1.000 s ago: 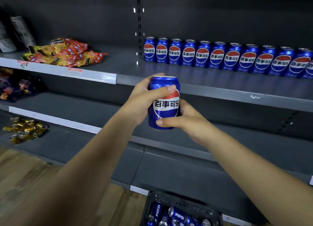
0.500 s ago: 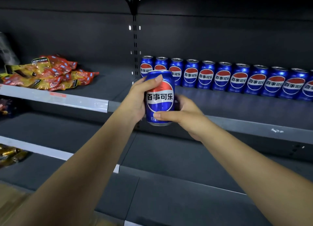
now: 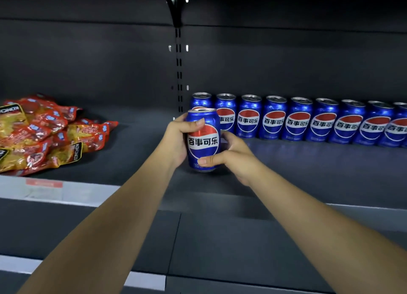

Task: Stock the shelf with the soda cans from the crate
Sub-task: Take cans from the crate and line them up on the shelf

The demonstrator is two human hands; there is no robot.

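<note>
A blue soda can [image 3: 203, 143] with a red, white and blue logo stands upright on or just above the dark shelf [image 3: 308, 161], in front of the leftmost can of the back row. My left hand [image 3: 178, 139] wraps its left side, thumb across the top front. My right hand [image 3: 233, 159] holds its lower right side, thumb over the base. Along the shelf's rear runs a row of matching cans [image 3: 297, 119] reaching the right edge. The crate is out of view.
A pile of red and yellow snack packets [image 3: 44, 135] lies on the left shelf section. A slotted upright [image 3: 179, 73] divides the two sections. A lower grey shelf [image 3: 220, 245] sits under my forearms, and the shelf front carries a pale price strip [image 3: 55, 191].
Both hands carried the can up and forward, from in front of the shelf edge onto the shelf before the leftmost row can. My view rose; the crate dropped out of frame.
</note>
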